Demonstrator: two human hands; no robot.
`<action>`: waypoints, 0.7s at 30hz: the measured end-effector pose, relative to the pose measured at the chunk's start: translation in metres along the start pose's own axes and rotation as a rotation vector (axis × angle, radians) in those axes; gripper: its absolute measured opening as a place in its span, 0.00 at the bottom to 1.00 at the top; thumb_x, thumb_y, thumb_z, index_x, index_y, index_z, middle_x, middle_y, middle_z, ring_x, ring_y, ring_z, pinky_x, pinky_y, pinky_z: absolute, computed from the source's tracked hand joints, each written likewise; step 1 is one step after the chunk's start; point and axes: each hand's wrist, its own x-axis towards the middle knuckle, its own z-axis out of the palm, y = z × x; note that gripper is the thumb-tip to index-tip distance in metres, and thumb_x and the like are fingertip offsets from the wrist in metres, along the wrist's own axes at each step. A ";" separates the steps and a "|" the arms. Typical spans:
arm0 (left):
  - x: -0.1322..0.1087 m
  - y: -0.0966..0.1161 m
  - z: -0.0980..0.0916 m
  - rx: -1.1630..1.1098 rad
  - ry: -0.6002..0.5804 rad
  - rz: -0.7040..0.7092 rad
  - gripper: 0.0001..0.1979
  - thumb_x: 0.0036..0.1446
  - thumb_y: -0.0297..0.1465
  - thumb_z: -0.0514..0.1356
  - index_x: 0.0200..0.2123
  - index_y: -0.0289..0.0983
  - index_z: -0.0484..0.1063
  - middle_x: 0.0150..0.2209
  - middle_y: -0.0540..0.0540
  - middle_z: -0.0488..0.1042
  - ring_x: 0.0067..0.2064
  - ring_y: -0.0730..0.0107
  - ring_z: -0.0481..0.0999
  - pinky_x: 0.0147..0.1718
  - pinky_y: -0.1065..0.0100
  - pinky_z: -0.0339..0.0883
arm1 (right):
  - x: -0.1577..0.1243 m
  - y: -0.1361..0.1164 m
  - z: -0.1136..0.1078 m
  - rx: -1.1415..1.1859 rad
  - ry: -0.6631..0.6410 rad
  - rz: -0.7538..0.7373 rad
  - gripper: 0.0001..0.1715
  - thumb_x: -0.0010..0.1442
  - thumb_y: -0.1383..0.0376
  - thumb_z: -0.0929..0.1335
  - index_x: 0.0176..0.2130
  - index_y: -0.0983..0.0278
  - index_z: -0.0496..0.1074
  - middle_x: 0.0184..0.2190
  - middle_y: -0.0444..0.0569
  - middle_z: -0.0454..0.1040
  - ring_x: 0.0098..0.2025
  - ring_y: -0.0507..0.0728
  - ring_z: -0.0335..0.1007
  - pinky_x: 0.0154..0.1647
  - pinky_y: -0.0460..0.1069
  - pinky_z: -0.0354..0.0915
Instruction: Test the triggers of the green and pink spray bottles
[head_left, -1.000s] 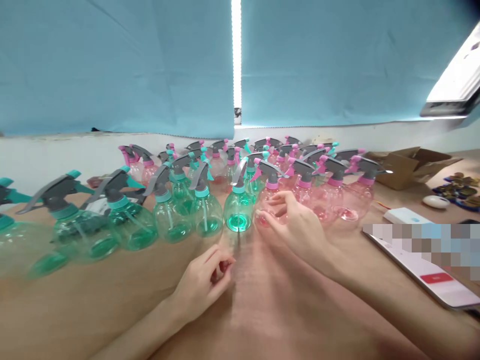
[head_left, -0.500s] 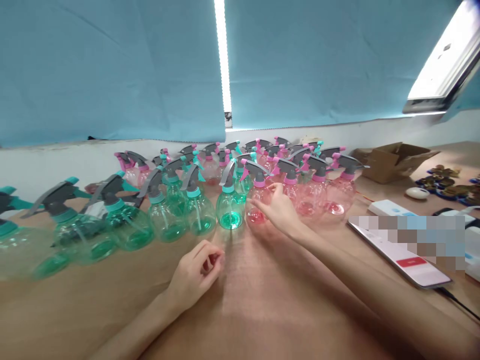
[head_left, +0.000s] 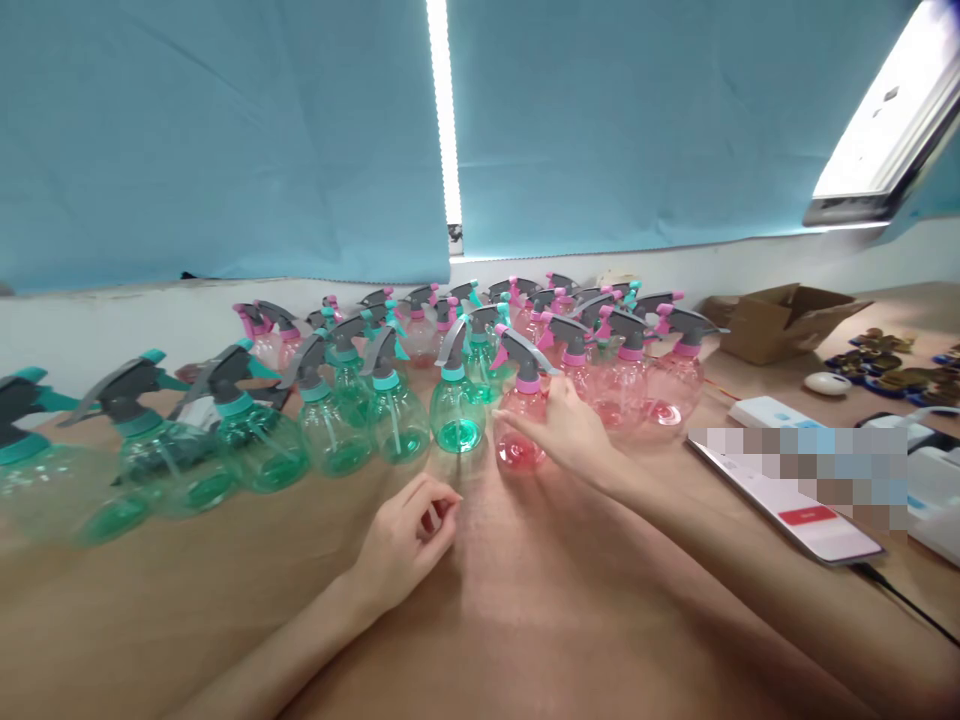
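Note:
My right hand is wrapped around a pink spray bottle with a grey trigger head, at the front of a cluster of pink bottles. Just to its left stands a green spray bottle, the end of a row of green bottles running leftwards. My left hand rests on the wooden table in front of the bottles, fingers loosely curled with nothing visible in them.
More pink and green spray bottles stand behind, near a white ledge under blue curtains. At the right lie a phone-like device, a white box, an open cardboard box and small dark items.
My right hand closed around the front pink bottle and drew it slightly nearer. My left hand stayed resting on the table. The view shifted a little.

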 end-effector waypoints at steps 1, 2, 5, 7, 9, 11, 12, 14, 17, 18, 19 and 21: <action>0.002 0.002 0.002 -0.004 0.006 -0.017 0.06 0.61 0.24 0.53 0.35 0.38 0.68 0.29 0.52 0.68 0.25 0.76 0.70 0.25 0.74 0.67 | -0.006 0.000 -0.004 -0.048 -0.016 -0.021 0.39 0.53 0.37 0.64 0.48 0.65 0.64 0.44 0.60 0.69 0.37 0.68 0.74 0.32 0.56 0.65; 0.004 0.005 0.003 -0.010 0.012 -0.043 0.05 0.61 0.25 0.54 0.36 0.38 0.68 0.31 0.51 0.69 0.26 0.75 0.71 0.27 0.73 0.68 | -0.012 0.001 -0.007 -0.082 -0.028 -0.046 0.38 0.54 0.37 0.64 0.48 0.65 0.66 0.42 0.58 0.69 0.34 0.66 0.74 0.30 0.56 0.65; 0.017 0.015 0.007 -0.065 0.037 -0.150 0.08 0.60 0.30 0.57 0.44 0.40 0.65 0.43 0.47 0.69 0.35 0.70 0.75 0.36 0.65 0.73 | -0.029 0.000 -0.018 -0.104 -0.054 -0.109 0.38 0.54 0.37 0.64 0.48 0.63 0.69 0.40 0.56 0.69 0.29 0.62 0.73 0.28 0.55 0.66; 0.030 0.024 0.009 -0.126 0.058 -0.202 0.17 0.59 0.33 0.59 0.50 0.41 0.62 0.50 0.43 0.66 0.48 0.62 0.73 0.45 0.58 0.73 | -0.038 -0.002 -0.023 -0.036 -0.071 -0.160 0.37 0.55 0.39 0.65 0.51 0.63 0.67 0.41 0.56 0.71 0.34 0.64 0.75 0.30 0.55 0.67; 0.046 0.033 0.010 -0.167 0.058 -0.239 0.25 0.58 0.36 0.61 0.56 0.43 0.57 0.57 0.41 0.62 0.58 0.55 0.66 0.54 0.49 0.66 | -0.045 -0.006 -0.027 0.077 -0.108 -0.243 0.35 0.57 0.44 0.66 0.55 0.61 0.64 0.45 0.56 0.73 0.42 0.66 0.75 0.34 0.55 0.69; 0.060 0.041 0.010 -0.212 0.055 -0.254 0.33 0.56 0.39 0.63 0.61 0.44 0.52 0.62 0.39 0.57 0.64 0.51 0.59 0.59 0.45 0.59 | -0.051 -0.010 -0.029 0.155 -0.164 -0.293 0.33 0.59 0.49 0.66 0.58 0.59 0.60 0.46 0.54 0.74 0.44 0.65 0.75 0.34 0.55 0.70; 0.067 0.044 0.009 -0.234 0.053 -0.262 0.36 0.55 0.40 0.63 0.62 0.44 0.50 0.63 0.39 0.56 0.65 0.50 0.57 0.60 0.44 0.58 | -0.054 -0.013 -0.030 0.164 -0.193 -0.288 0.32 0.59 0.50 0.66 0.58 0.60 0.60 0.45 0.53 0.75 0.42 0.65 0.75 0.33 0.55 0.70; 0.076 0.050 0.007 -0.269 0.052 -0.297 0.38 0.54 0.40 0.64 0.63 0.43 0.50 0.63 0.38 0.58 0.64 0.49 0.59 0.59 0.44 0.58 | -0.061 -0.018 -0.030 0.146 -0.239 -0.247 0.31 0.58 0.49 0.67 0.55 0.62 0.62 0.42 0.53 0.76 0.38 0.65 0.76 0.30 0.55 0.70; 0.082 0.057 0.001 -0.317 0.025 -0.363 0.31 0.53 0.37 0.64 0.58 0.40 0.58 0.56 0.39 0.67 0.57 0.51 0.68 0.55 0.46 0.63 | -0.074 -0.027 -0.032 0.126 -0.261 -0.251 0.33 0.57 0.46 0.68 0.54 0.61 0.63 0.47 0.55 0.75 0.40 0.66 0.76 0.31 0.56 0.70; 0.081 0.059 -0.002 -0.325 0.015 -0.373 0.28 0.53 0.35 0.63 0.56 0.39 0.61 0.54 0.40 0.69 0.56 0.52 0.70 0.54 0.47 0.64 | -0.078 -0.029 -0.033 0.124 -0.265 -0.264 0.33 0.57 0.45 0.68 0.54 0.61 0.62 0.49 0.56 0.74 0.40 0.67 0.76 0.32 0.56 0.70; 0.079 0.061 -0.004 -0.325 0.004 -0.376 0.25 0.53 0.34 0.63 0.54 0.39 0.63 0.53 0.41 0.70 0.54 0.52 0.70 0.53 0.48 0.65 | -0.082 -0.030 -0.034 0.120 -0.275 -0.276 0.34 0.58 0.44 0.68 0.55 0.61 0.62 0.50 0.56 0.74 0.40 0.67 0.77 0.32 0.57 0.70; 0.073 0.065 -0.009 -0.313 -0.013 -0.374 0.24 0.53 0.33 0.62 0.53 0.40 0.63 0.53 0.41 0.70 0.53 0.52 0.71 0.51 0.48 0.66 | -0.090 -0.032 -0.036 0.107 -0.309 -0.291 0.33 0.59 0.43 0.65 0.54 0.61 0.63 0.47 0.55 0.75 0.35 0.66 0.77 0.30 0.57 0.70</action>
